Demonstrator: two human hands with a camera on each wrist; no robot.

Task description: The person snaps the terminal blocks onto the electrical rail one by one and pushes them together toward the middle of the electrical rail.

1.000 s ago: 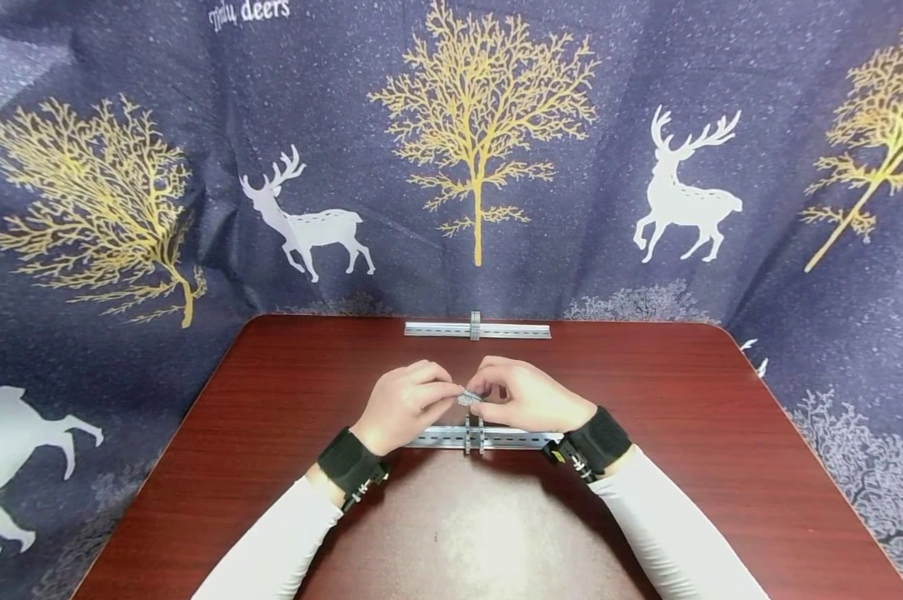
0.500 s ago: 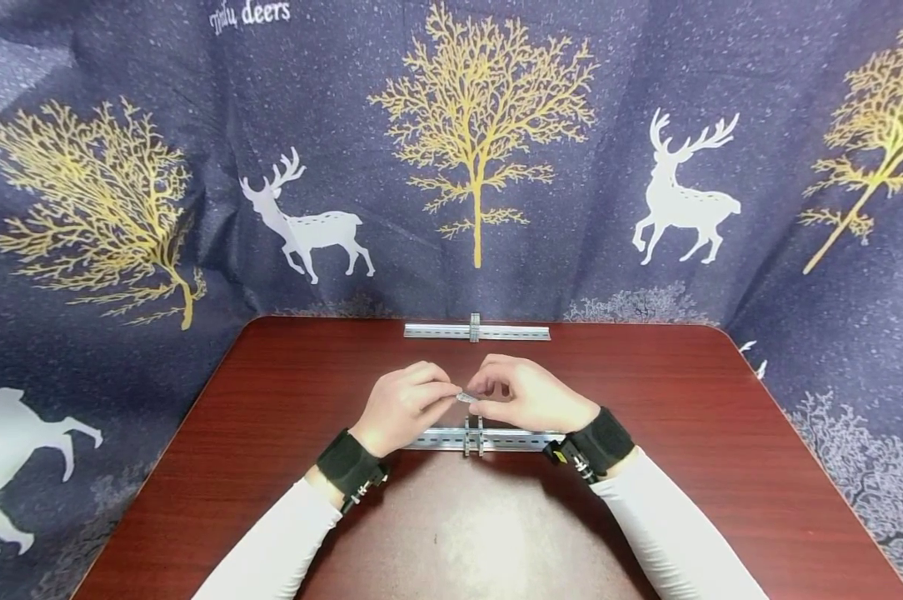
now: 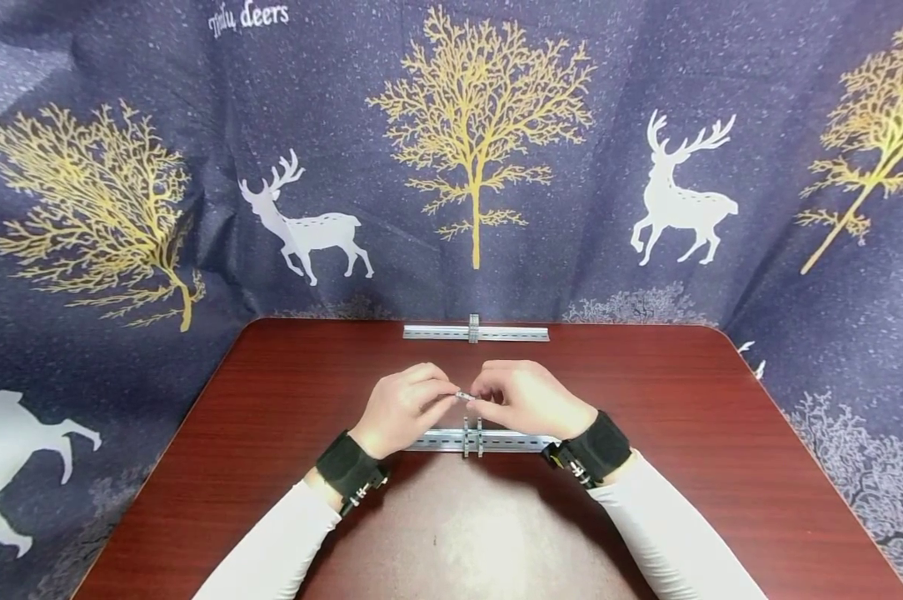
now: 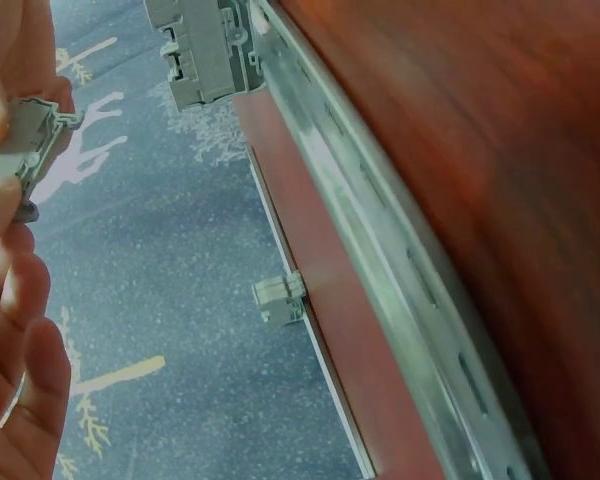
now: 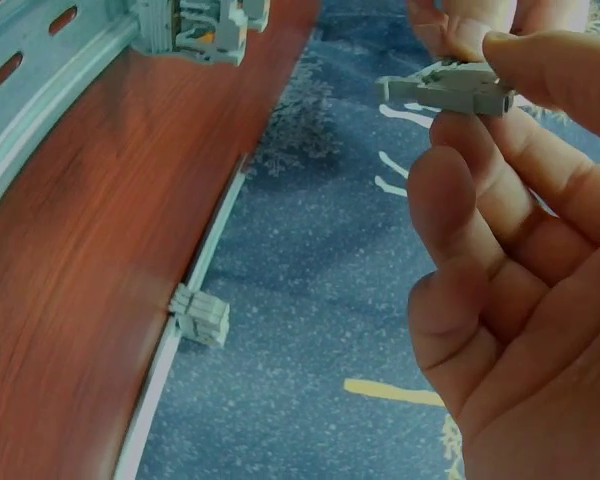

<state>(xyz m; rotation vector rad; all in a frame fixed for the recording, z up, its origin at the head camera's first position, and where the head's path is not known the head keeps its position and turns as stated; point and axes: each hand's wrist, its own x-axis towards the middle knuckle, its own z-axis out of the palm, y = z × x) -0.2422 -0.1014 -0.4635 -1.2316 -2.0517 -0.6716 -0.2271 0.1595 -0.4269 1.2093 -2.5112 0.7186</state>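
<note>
A small grey terminal block (image 3: 464, 396) is held between both hands above the nearer metal mounting rail. My left hand (image 3: 406, 406) pinches its left end with thumb and fingertips. My right hand (image 3: 532, 398) pinches the other end. In the right wrist view the terminal block (image 5: 460, 90) appears narrow side on, between thumb and fingers. The left wrist view shows its moulded profile on the terminal block (image 4: 30, 145), partly covered by fingers. Below the hands, the nearer rail (image 3: 513, 441) carries upright grey pieces (image 3: 472, 437) near its middle, with a gap between them.
Toward the back edge of the red-brown table (image 3: 309, 358) lies a second slotted rail (image 3: 515, 333), bearing a small cluster of grey blocks (image 3: 474, 328). A dark blue cloth (image 3: 421, 283) with printed deer and trees hangs behind the table.
The terminal block has turned between the fingers, from showing a broader face to a thin edge. Both hands stay in nearly the same place; the right one has shifted slightly.
</note>
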